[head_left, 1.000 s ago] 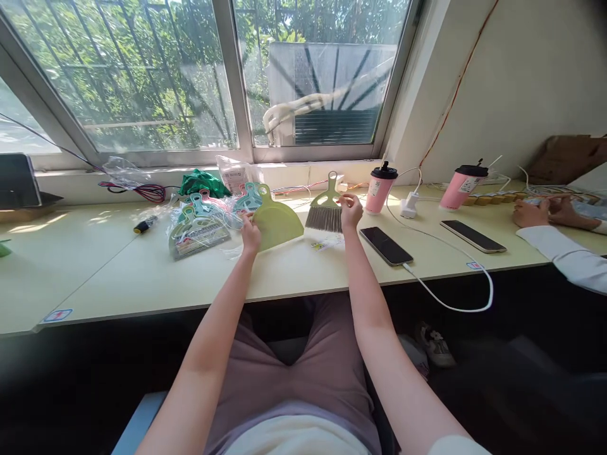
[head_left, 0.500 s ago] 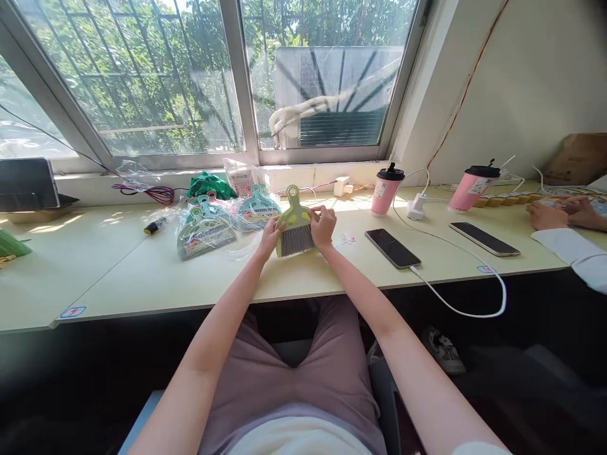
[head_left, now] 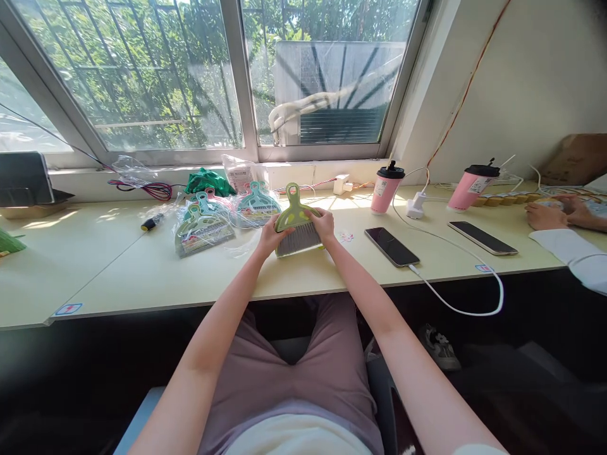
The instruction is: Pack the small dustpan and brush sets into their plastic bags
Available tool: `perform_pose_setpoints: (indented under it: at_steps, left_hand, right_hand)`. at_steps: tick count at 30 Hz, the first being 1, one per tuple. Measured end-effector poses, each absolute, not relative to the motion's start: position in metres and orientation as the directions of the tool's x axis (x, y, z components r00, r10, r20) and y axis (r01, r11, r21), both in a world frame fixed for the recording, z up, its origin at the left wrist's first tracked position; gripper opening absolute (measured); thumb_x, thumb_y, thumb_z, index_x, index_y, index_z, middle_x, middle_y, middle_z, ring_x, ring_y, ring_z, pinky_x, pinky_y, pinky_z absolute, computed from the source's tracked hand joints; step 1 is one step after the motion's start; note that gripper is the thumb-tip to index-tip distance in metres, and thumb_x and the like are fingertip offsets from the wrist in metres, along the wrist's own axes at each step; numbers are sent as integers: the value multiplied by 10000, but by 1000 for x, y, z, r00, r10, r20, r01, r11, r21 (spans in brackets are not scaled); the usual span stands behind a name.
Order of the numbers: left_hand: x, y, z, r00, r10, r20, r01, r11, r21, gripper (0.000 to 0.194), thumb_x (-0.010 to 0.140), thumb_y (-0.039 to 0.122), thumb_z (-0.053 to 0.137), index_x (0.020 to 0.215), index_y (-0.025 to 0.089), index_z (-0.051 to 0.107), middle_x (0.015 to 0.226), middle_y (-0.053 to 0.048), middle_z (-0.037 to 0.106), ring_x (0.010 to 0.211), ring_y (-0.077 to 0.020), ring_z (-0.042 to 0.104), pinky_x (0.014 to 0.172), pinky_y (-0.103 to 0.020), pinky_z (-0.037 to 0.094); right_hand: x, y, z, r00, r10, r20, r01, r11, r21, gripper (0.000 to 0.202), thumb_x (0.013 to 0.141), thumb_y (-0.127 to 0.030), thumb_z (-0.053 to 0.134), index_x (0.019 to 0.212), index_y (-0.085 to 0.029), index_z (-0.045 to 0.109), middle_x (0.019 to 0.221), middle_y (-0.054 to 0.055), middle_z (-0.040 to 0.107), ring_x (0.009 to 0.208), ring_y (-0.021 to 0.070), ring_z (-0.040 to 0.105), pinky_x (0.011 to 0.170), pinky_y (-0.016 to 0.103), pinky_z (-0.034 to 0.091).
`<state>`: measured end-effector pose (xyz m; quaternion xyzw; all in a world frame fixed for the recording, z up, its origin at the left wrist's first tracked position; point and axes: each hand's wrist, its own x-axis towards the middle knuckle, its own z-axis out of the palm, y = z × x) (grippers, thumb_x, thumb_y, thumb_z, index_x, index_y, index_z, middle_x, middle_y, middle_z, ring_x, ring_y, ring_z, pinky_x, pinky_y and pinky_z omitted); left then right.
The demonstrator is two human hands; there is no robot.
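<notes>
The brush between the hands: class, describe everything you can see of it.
The brush has a green, plastic-looking handle with a hole at its top and openings below, and greyish bristles. It is handle-up, bristles pointing down, laid against the dustpan. The left hand and right hand hold it from either side over the table.

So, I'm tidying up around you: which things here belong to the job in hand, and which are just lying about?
Seems part of the job:
Green brush-and-dustpan set, held by left hand and right hand
Bagged sets, likely

Just lying about, it seems:
Cabled phone
Other phone
Left pink cup
Right pink cup
Green bundle
</notes>
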<state>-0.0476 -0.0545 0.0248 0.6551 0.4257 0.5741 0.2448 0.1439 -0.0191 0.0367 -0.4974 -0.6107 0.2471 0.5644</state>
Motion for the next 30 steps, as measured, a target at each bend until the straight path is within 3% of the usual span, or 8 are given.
perform_pose_setpoints:
  at_steps: [8, 19, 23, 25, 28, 30]
  left_hand:
    - [-41, -56, 25, -90, 818, 568, 226, -539, 812, 444, 714, 375, 760, 1094, 148, 732, 976, -74, 744, 975, -290, 662, 903, -400, 515]
    - [-28, -62, 29, -171, 817, 550, 314, -484, 817, 368, 717, 260, 732, 1063, 140, 750, 939, -81, 738, 937, -302, 656, 901, -428, 521]
    - [-29, -68, 32, -184, 809, 559, 367, -471, 802, 387, 747, 229, 711, 1127, 164, 740, 975, -80, 751, 939, -294, 660, 903, -414, 519]
    - [-30, -70, 34, -181, 809, 560, 389, -464, 796, 411, 767, 218, 695, 1176, 193, 728, 1015, -69, 755, 956, -283, 664, 912, -396, 515]
    - [-31, -71, 36, -179, 811, 556, 416, -450, 790, 426, 790, 217, 684, 1214, 193, 714, 1033, -75, 755, 969, -283, 667, 914, -386, 511]
    - [-32, -70, 36, -177, 811, 558, 423, -449, 787, 440, 790, 214, 692, 1228, 168, 708, 1035, -92, 755, 976, -295, 668, 915, -392, 510]
  right_hand:
    - [139, -14, 31, 178, 905, 386, 242, 340, -909, 396, 772, -587, 693, 844, -202, 748, 746, 13, 713, 761, 199, 629, 686, 295, 462]
    - [142, -17, 36, 185, 925, 331, 380, 243, -892, 356, 804, -588, 631, 796, -233, 650, 759, -11, 681, 740, 187, 576, 713, 299, 407]
    - [145, -18, 42, 87, 921, 379, 417, 312, -854, 361, 834, -598, 612, 828, -237, 634, 840, 13, 705, 828, 218, 621, 806, 342, 461]
    - [147, -17, 48, -20, 904, 427, 358, 405, -841, 385, 819, -615, 646, 890, -237, 654, 985, 44, 733, 971, 243, 649, 901, 372, 485]
    - [150, -15, 62, -197, 861, 468, 121, 495, -860, 508, 790, -664, 692, 1090, -254, 683, 1221, 70, 720, 1169, 256, 634, 994, 380, 502]
    - [149, -13, 74, -293, 845, 447, 9, 470, -883, 584, 764, -698, 714, 1138, -249, 703, 1176, 77, 746, 1132, 265, 662, 959, 387, 536]
